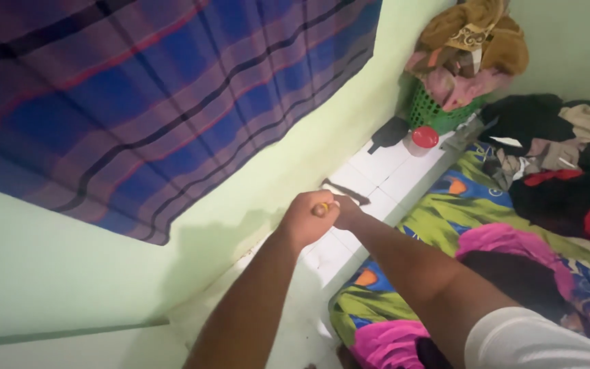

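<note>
Forearms are seen reaching forward from the bottom of the view, a white sleeve covering the right shoulder. The left hand is curled into a fist, and a small yellowish object is pinched in its grip; what the object is cannot be told, since only a sliver shows between the fingers. The right hand is brought against the left from the other side, touching it, with its fingers hidden behind the left fist; whether its grip is closed on the same object or merely resting beside it cannot be told. Both hands are held in the air above the white tiled floor, close to the pale green wall.

Under the right arm a bright patterned sheet in green, pink and blue is spread out. Just past the hands a dark narrow thing lies on the tiles. Farther on, a small jar with a red lid stands beside a green plastic basket, which is heaped with clothes in brown and pink. A pile of dark garments is heaped on the sheet to the right. A blue and purple plaid cloth hangs on the wall at upper left.

As to progress, little can be judged: the small object is in hand and being worked at with both hands, and nothing finished is shown.
</note>
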